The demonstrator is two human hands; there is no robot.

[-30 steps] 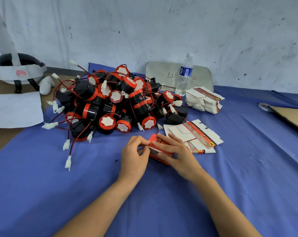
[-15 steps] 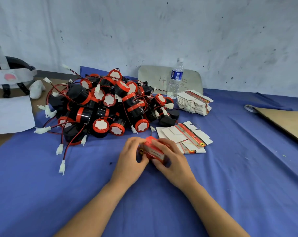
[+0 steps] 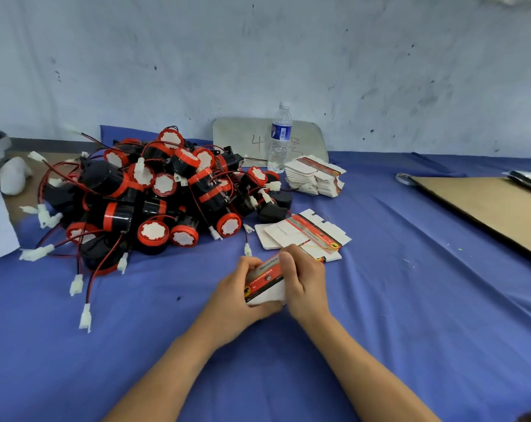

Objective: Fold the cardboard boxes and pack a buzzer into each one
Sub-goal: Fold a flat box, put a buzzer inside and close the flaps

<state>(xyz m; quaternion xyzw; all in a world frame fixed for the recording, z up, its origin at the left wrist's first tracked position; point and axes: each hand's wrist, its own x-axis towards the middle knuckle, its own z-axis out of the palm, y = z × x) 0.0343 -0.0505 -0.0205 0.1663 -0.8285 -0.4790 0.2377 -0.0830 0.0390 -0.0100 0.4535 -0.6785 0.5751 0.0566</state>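
You hold the box (image 3: 265, 281) between both hands just above the blue cloth (image 3: 410, 300), in front of the pile of buzzers (image 3: 154, 196) and just this side of the flat blanks (image 3: 306, 236). Your left hand (image 3: 236, 292) curls round the box's near-left end and cups it from below. Your right hand (image 3: 303, 284) wraps over its far-right end, with a finger laid across the top edge. The step looks like squaring up the box and closing an end. Press the creases with your fingertips rather than squeezing the walls, so the thin card does not buckle. Brace one end with your left hand while your right tucks the flap fully in, and check that the tab seats behind the panel. The end flaps are hidden by your hands, so I cannot tell whether either end is shut or whether a buzzer is inside. The box's long axis runs from near-left to far-right, slightly raised at the far end. Its red printed band faces up towards you, with a white panel below it.
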